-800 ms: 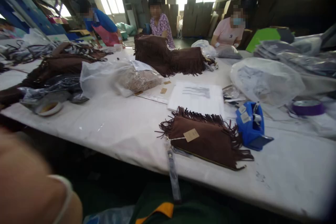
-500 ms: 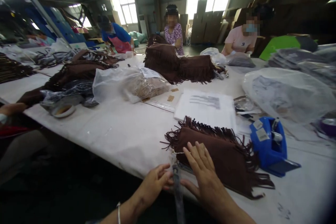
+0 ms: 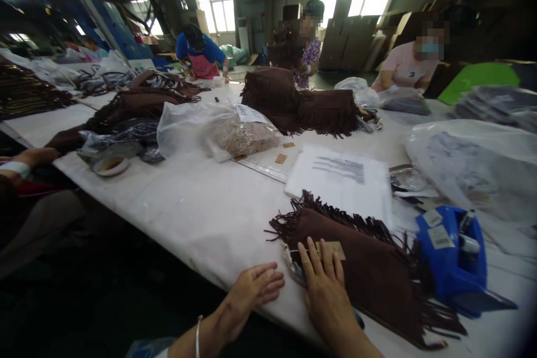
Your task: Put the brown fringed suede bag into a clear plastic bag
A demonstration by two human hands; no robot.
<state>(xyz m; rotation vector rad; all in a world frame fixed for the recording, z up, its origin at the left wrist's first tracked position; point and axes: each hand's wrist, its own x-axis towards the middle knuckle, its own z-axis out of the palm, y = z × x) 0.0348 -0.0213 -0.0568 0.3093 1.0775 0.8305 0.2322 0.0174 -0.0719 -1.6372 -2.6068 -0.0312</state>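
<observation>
A dark brown fringed bag (image 3: 373,260) lies flat near the table's front edge. My right hand (image 3: 327,293) rests on its left end, palm down, fingers spread and extended. Under those fingers a tan card tag (image 3: 335,249) lies on the bag, with a thin white string running left from it. Clear plastic and something metallic show at the bag's left corner, partly covered by the hand. My left hand (image 3: 257,290) hovers by the table edge, left of the bag and apart from it. Its fingers are stretched out and nothing is in them.
A blue tape dispenser (image 3: 453,260) stands against the bag's right end. White sheets (image 3: 344,176) lie behind it. A clear plastic bag (image 3: 226,131), more brown fringed bags (image 3: 272,95) and a small bowl (image 3: 111,165) are farther off. Several people work around the table.
My right hand has come down flat onto the bag, and the tan tag now shows. The greyish strip that hung between my hands is no longer visible there. The view has shifted left.
</observation>
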